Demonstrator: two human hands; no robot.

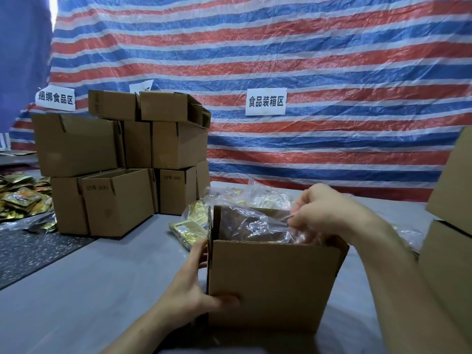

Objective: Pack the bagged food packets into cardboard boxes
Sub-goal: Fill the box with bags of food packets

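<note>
— As the corrugated cardboard box (pixel 275 282) stands open on the smooth grey surface (pixel 89 290), what steadies it?
— The left hand (pixel 194 284) grasps its left front corner, thumb flat on the front panel, fingers round the side panel.
— And the right hand (pixel 324 213)?
— It pinches the crinkled film of the clear plastic bag (pixel 255 223) at the box opening. That bag sits partly inside, its top above the rim.
— Other stock?
— Glossy bagged packets (pixel 191 226) lie just behind the box. Plain brown stacked boxes (pixel 120 159) stand at rear left, before a striped woven tarp (pixel 306 60).
</note>
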